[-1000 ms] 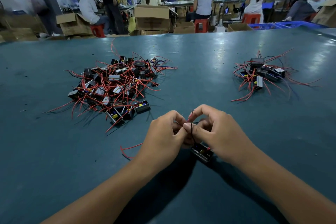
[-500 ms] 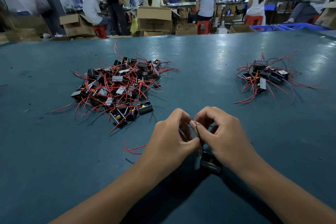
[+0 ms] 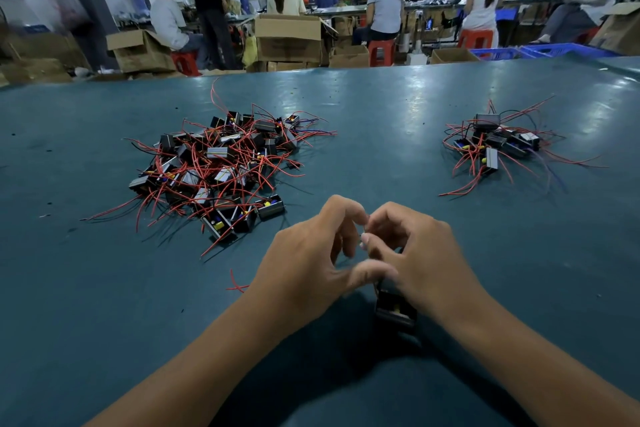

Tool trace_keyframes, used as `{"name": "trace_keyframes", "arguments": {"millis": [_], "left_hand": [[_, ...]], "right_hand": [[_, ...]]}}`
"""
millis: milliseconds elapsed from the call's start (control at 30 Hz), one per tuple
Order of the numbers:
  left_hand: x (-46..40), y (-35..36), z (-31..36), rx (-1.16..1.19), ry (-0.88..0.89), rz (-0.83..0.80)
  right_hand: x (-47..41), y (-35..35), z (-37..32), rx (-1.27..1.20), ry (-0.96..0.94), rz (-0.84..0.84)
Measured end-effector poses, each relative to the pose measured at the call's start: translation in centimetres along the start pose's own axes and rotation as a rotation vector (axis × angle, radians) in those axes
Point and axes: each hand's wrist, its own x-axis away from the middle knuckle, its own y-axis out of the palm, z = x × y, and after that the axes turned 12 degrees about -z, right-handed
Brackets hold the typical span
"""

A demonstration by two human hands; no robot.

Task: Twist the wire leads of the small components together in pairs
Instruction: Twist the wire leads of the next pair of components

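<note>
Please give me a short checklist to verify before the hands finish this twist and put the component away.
1. Both hands at the wires: ok. Left hand and right hand meet fingertip to fingertip.
2. Wires twisted fully: cannot tell, fingers hide them.
3. Component supported: ok, it hangs below the right hand, near the table.
4. Small pile on the right has free table around it: ok.
5. Big pile on the left holds more pieces: ok.
6. Loose red wire beside the left hand: not ok, a stray.

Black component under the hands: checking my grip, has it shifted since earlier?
Yes. The black component has slid slightly nearer the camera, away from the stray red wire.
</note>
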Motion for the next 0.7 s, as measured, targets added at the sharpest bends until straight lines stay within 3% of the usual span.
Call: {"name": "trace_keyframes", "arguments": {"millis": [100,200,533,700], "left_hand": [[-0.3,-0.3,-0.4,0.025,-0.105,0.092],[-0.7,-1.0,-1.1,0.066,-0.161,0.031],[-0.8,-1.1,-1.4,0.251,-0.123,0.048],[-0.9,-1.3,-2.6,0.119,-0.206,0.091]], "right_hand": [[0.3,-0.1,-0.3,0.03,-0.048,-0.049],[0.4,0.0,-0.6,0.077,-0.098,-0.071],[0.0,0.9,-1.0,-0.061,-0.057,-0.006],[-0.1,1.0,-0.3,-0.083,-0.005,0.073]]}}
